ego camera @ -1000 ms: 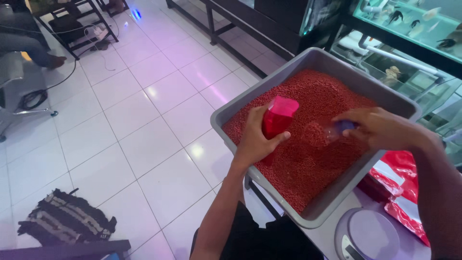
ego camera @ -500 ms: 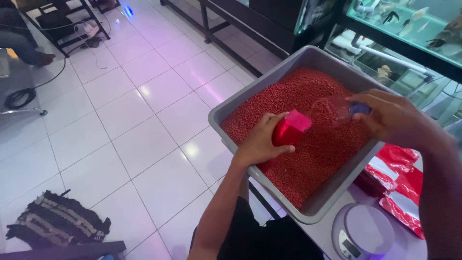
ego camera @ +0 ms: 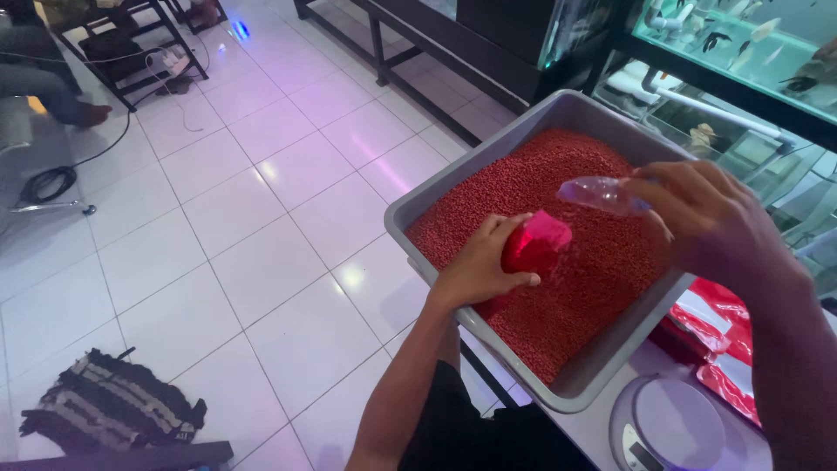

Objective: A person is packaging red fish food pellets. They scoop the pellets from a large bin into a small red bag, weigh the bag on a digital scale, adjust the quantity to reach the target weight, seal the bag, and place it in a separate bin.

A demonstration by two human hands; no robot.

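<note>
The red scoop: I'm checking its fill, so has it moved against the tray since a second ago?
Yes. The red scoop, in the left hand, has tipped from upright to slanted and sunk toward the pellets in the grey tray.

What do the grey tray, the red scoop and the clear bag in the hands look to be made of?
Grey tray: likely moulded plastic, matte, with rounded rim and corners. Red scoop in the left hand: probably glossy plastic, showing a soft sheen. Clear bag in the right hand: thin transparent film, crinkled with highlights.
</note>
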